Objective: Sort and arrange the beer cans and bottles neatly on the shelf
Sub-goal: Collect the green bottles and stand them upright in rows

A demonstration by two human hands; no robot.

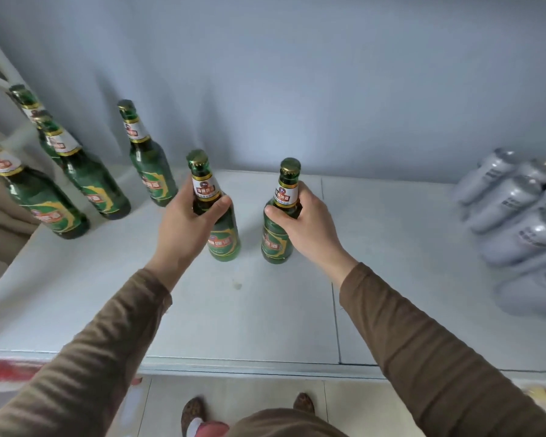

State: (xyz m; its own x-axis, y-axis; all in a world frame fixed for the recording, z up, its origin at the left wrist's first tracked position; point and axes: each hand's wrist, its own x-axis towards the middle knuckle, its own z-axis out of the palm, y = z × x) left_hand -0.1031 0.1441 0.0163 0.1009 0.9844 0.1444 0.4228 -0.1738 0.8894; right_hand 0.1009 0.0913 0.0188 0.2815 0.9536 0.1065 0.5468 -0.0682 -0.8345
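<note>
Your left hand [183, 222] grips one green glass beer bottle [216, 216] by the neck, your right hand [306, 219] grips another green bottle [279, 222], both upright on the white shelf [265, 310].

We held two green bottles upright on the white shelf [265, 310]: our left hand [186, 222] gripped one bottle [223, 238], our right hand [309, 222] another [276, 244]. More bottles [92, 181] stood left, blurred grey cans [517, 216] right.

Bottles [92, 181] left on shelf [234, 310], cans [517, 216] right.
</note>
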